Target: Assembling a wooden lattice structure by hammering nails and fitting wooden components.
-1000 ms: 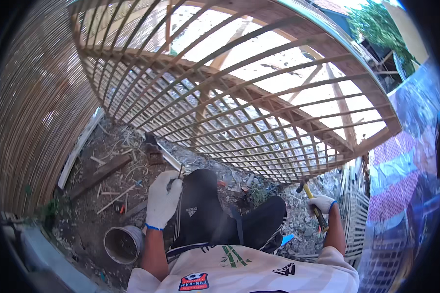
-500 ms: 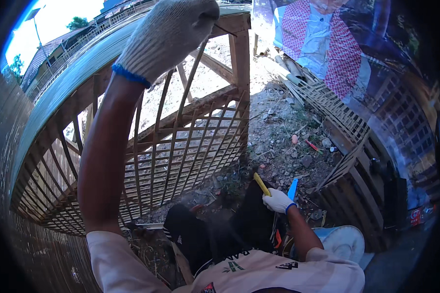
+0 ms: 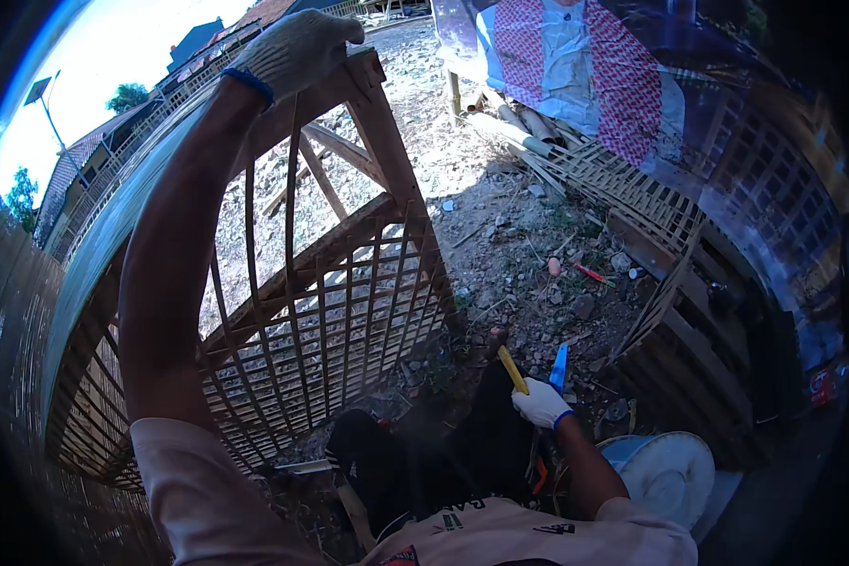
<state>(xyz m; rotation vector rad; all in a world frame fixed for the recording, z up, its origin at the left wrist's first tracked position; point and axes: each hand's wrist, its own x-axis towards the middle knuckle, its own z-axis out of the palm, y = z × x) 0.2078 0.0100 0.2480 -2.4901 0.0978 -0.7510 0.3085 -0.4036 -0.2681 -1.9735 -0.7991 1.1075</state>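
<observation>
Lattice frame (image 3: 297,272) fills my left side, its corner post (image 3: 385,151) running up to the top corner (image 3: 364,72). Past my right arm sit a slatted wooden crate (image 3: 679,368) and a pale round tub (image 3: 672,476), well apart from the frame; I'd mind my elbow against the tub. My gloved left hand (image 3: 297,49) is up at that corner, fingers curled over the top edge; I can't tell whether they pinch anything small. I'd want that wrist firm and those fingertips in plain sight, out of any striking line. My right hand (image 3: 541,404) is closed around a hammer (image 3: 512,370), its yellow handle slanting up past my knee. A relaxed wrist should serve it better than a tight squeeze. Just beside that hand is a blue blade (image 3: 559,368); any lift should clear it.
</observation>
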